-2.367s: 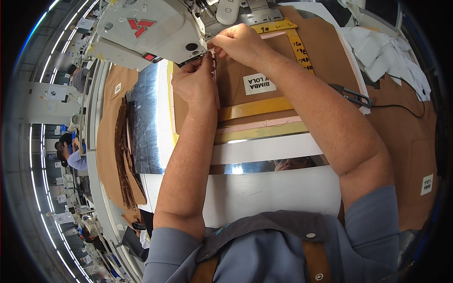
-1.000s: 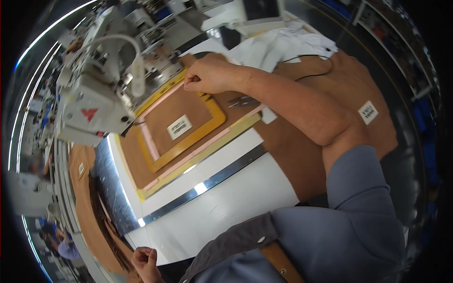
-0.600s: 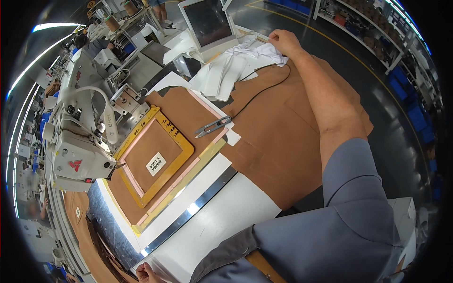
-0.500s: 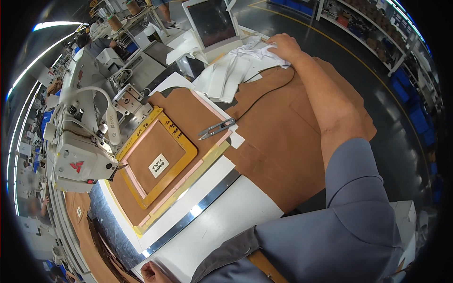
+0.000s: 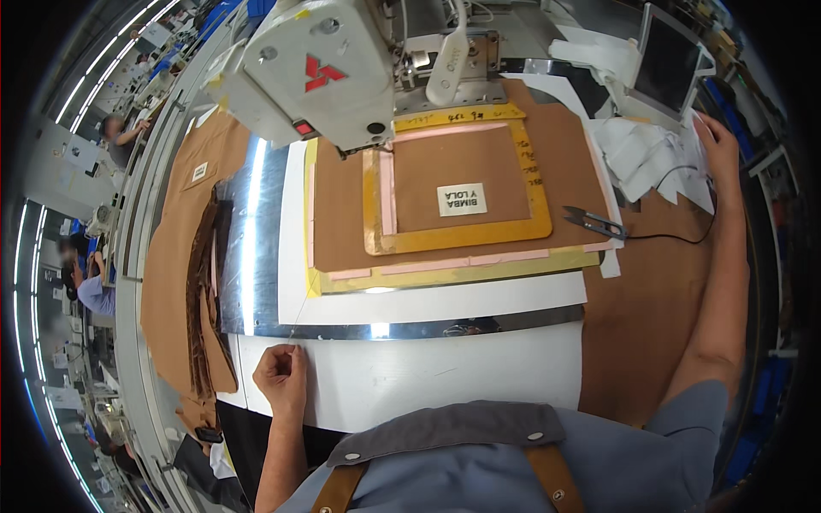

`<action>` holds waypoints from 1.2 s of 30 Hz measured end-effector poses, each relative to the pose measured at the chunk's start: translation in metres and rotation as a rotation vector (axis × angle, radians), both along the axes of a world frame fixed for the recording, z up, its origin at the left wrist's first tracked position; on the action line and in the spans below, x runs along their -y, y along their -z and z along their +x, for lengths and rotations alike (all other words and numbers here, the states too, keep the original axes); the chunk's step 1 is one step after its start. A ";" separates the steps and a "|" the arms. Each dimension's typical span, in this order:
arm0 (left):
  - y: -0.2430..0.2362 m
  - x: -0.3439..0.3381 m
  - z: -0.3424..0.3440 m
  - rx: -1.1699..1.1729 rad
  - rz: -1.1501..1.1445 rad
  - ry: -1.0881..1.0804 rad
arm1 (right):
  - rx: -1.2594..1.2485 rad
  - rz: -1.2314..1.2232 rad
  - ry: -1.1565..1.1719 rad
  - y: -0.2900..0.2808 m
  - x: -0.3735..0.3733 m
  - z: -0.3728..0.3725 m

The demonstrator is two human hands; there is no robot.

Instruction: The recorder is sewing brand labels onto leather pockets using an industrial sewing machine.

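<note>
My left hand [image 5: 280,374] is closed in a pinch above the table's white front. A thin thread [image 5: 299,318] runs from its fingertips up toward the template's lower left corner. At the far right my right hand [image 5: 718,145] curls its fingers round the edge of a crumpled white piece [image 5: 697,150], which looks like fabric. Under the sewing machine's head [image 5: 321,73] lies a brown panel [image 5: 342,239], pressed by a yellow rectangular frame [image 5: 462,238]. Inside the frame, a small white label [image 5: 462,200] sits on the brown material.
Thread snips [image 5: 594,224] with a dark cord rest on the panel's right edge. Brown sheets [image 5: 633,316] cover the table's right side; more brown pieces [image 5: 184,282] are stacked at left. A screen [image 5: 671,64] stands at the back right. Other people work at far left.
My view has swung left, bringing the machine to the middle. My left hand has come forward from the near edge, now with a thread at its fingertips. My right hand stays at the white pieces.
</note>
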State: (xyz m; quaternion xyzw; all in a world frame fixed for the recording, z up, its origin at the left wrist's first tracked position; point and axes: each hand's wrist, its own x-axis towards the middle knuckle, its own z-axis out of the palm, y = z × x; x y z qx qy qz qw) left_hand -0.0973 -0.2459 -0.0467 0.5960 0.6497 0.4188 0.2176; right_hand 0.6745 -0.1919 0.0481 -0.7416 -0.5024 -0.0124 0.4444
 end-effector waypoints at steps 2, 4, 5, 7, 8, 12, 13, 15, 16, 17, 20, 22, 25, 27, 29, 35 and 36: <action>-0.005 0.001 0.003 -0.026 -0.024 -0.012 | -0.138 -0.079 -0.246 -0.023 -0.034 -0.107; -0.005 0.000 0.006 -0.031 -0.019 0.014 | -0.105 -0.092 -0.468 -0.017 -0.065 -0.179; -0.008 0.002 0.009 -0.011 -0.019 0.002 | -0.187 -0.229 -0.562 -0.013 -0.084 -0.218; -0.002 0.001 0.004 -0.008 -0.011 -0.013 | -0.210 -0.146 -0.764 0.016 -0.121 -0.281; 0.000 0.002 0.000 -0.008 -0.005 -0.030 | -0.261 -0.157 -0.785 0.022 -0.131 -0.312; -0.003 -0.002 0.002 -0.019 0.000 -0.044 | -0.316 -0.240 -0.758 0.045 -0.160 -0.379; -0.003 -0.002 0.004 -0.008 -0.004 -0.050 | -0.497 -0.237 -0.788 0.055 -0.165 -0.389; -0.004 -0.002 0.002 0.009 -0.013 -0.062 | -0.758 -0.279 -0.808 0.059 -0.167 -0.396; -0.003 -0.002 0.001 0.033 -0.015 -0.064 | -0.754 -0.289 -0.811 0.059 -0.165 -0.398; -0.003 -0.002 0.000 0.058 -0.018 -0.066 | -0.856 -0.254 -0.862 0.060 -0.162 -0.399; -0.003 -0.002 -0.001 0.073 -0.030 -0.074 | -0.961 -0.228 -0.919 0.060 -0.163 -0.400; -0.002 -0.003 -0.001 0.070 -0.032 -0.060 | -0.962 -0.229 -0.919 0.063 -0.165 -0.397; -0.003 -0.005 0.000 0.092 -0.035 -0.050 | -0.875 -0.161 -0.924 0.070 -0.173 -0.396; -0.001 -0.003 -0.003 0.045 -0.052 -0.051 | -0.628 -0.146 -0.821 0.071 -0.174 -0.399; -0.003 -0.002 -0.002 0.042 -0.073 -0.038 | -0.516 -0.093 -0.784 0.072 -0.173 -0.403; -0.005 -0.003 0.001 0.025 -0.055 -0.034 | -0.141 -0.053 -0.695 0.058 -0.161 -0.408; -0.004 -0.004 0.002 0.038 -0.031 -0.045 | -0.041 -0.043 -0.670 0.057 -0.161 -0.408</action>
